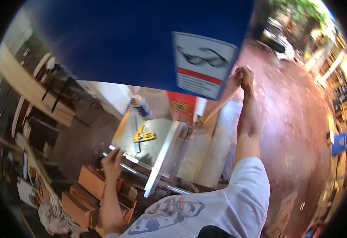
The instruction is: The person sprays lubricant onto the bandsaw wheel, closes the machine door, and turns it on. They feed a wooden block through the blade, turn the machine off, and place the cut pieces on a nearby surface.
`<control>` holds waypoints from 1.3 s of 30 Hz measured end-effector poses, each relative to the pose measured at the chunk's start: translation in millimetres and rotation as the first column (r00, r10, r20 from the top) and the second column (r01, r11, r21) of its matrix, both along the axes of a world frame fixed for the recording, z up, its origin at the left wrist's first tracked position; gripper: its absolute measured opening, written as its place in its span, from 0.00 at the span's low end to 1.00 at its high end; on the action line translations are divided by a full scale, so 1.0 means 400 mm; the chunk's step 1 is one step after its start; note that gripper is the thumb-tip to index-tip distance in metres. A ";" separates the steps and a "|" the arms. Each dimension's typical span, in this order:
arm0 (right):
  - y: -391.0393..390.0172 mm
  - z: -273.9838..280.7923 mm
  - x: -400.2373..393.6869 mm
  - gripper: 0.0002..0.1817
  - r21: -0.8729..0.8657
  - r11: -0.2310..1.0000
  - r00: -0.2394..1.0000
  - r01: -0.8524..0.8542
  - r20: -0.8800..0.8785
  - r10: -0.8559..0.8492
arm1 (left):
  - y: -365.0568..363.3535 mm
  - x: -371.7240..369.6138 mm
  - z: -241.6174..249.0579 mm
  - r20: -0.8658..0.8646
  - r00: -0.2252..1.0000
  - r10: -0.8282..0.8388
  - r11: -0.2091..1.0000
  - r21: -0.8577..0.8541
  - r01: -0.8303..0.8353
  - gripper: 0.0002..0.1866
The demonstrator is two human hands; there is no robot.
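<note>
White T-shirt [205,210] with a printed graphic fills the bottom edge, nearest the lens, and both bare arms reach out from it. Left hand [112,160] rests with its fingers curled over the near edge of the grey saw tabletop [157,144], a closed grip on the rail there. Right hand [245,77] is raised well above and to the right, fist closed around the upper end of a long wooden strip [221,105] that slants down toward the red part of the machine. A large blue guard [141,39] hangs over the tabletop, carrying a white safety-glasses label [203,63].

On the tabletop lie a yellow square [143,135] and, further back, a spray can [141,106] on its side. A pale aluminium fence [165,158] runs across the surface beside them. Wooden boxes [90,186] are stacked on the floor below the left hand.

Judging from this, the strip is best handled by keeping the right grip firm at its end and guiding it slowly, while the left hand steadies the body against the tabletop, well apart from the blade area. The square and can sit near the strip's path and could snag it.
</note>
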State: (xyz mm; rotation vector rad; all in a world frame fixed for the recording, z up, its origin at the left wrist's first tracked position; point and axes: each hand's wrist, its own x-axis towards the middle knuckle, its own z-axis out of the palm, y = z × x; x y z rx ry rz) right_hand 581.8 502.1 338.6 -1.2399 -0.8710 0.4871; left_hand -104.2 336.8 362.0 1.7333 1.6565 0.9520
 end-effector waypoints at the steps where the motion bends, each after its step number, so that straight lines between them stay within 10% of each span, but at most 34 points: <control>1: -0.053 0.001 0.037 0.11 0.065 0.996 0.998 0.064 0.010 -0.065 | -0.060 -0.050 -0.038 0.191 0.977 0.091 0.993 -0.087 -0.075 0.15; 3: -0.215 0.098 0.023 0.10 0.023 0.984 0.983 0.176 0.057 -0.177 | -0.203 -0.096 -0.050 0.550 0.798 0.247 0.957 -0.268 -0.112 0.13; 7: -0.515 0.269 -0.101 0.09 0.079 0.952 0.891 0.296 0.337 -0.305 | -0.376 0.082 0.131 0.441 0.865 -0.238 0.859 -0.319 0.399 0.19; 9: -0.667 0.372 -0.236 0.09 0.038 0.920 0.773 0.389 0.529 -0.349 | -0.374 0.186 0.154 0.201 0.578 -0.791 0.592 0.010 0.806 0.24; 11: -0.809 0.460 -0.400 0.09 0.018 0.924 0.725 0.382 0.614 -0.312 | -0.411 0.310 0.097 0.184 0.449 -0.874 0.485 0.280 0.829 0.34; 14: -1.037 0.544 -0.752 0.07 0.040 0.932 0.542 0.359 0.804 -0.243 | -0.526 0.444 0.097 0.240 0.468 -0.850 0.526 0.361 0.770 0.42; 20: -1.203 0.448 -0.946 0.13 -0.196 0.896 0.639 0.398 0.761 -0.117 | -0.704 0.368 0.001 0.651 0.299 -0.697 0.465 0.094 0.880 0.35; 23: -1.278 0.387 -0.935 0.30 0.141 0.790 0.234 0.596 0.911 -0.339 | -0.731 0.317 -0.014 0.864 0.295 -0.408 0.410 -0.115 0.905 0.32; 24: -1.334 0.318 -0.907 0.45 -0.055 0.736 0.394 0.674 0.870 -0.296 | -0.732 0.305 -0.025 0.880 0.328 -0.343 0.404 -0.177 0.897 0.28; 26: -1.476 0.170 -0.845 0.42 -0.561 0.628 0.774 0.540 0.623 -0.110 | -0.740 0.296 -0.039 0.909 0.354 -0.220 0.446 -0.229 0.865 0.29; 28: -1.580 0.070 -0.893 0.39 -0.635 0.772 0.998 0.028 0.067 0.019 | -0.756 0.312 -0.106 0.870 0.393 -0.299 0.496 -0.210 0.843 0.32; 31: -1.625 0.084 -0.952 0.28 -0.690 0.723 0.978 0.012 -0.144 -0.154 | -0.791 0.338 -0.143 0.956 0.285 0.064 0.430 -0.284 0.857 0.37; 39: -1.810 -0.012 -0.811 0.30 -0.537 0.832 0.960 0.139 -0.131 -0.245 | -0.931 0.523 -0.189 0.809 0.489 -0.328 0.535 -0.267 0.801 0.36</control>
